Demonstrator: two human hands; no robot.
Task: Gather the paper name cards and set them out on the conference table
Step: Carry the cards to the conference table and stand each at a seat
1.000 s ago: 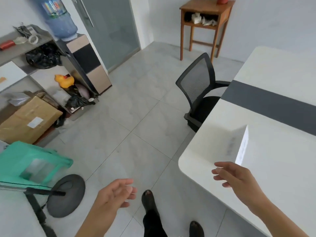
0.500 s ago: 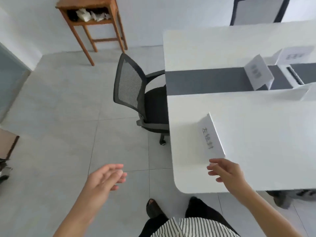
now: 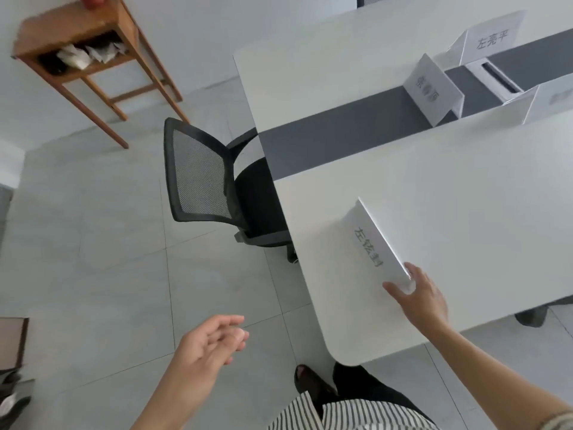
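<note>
White paper name card (image 3: 372,243) stands like a tent on the desk (image 3: 465,197), near the corner. A moment ago the right hand (image 3: 418,297) was just short of it. Now its straight fingers touch the card's near end, grip loose, likely to nudge it straight. The left hand (image 3: 214,339) hangs empty, fingers loose.

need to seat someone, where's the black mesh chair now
Head view, centre left: the black mesh chair sits at the short end of the conference table, by its dark grey strip, with the wooden side table beyond.
</note>
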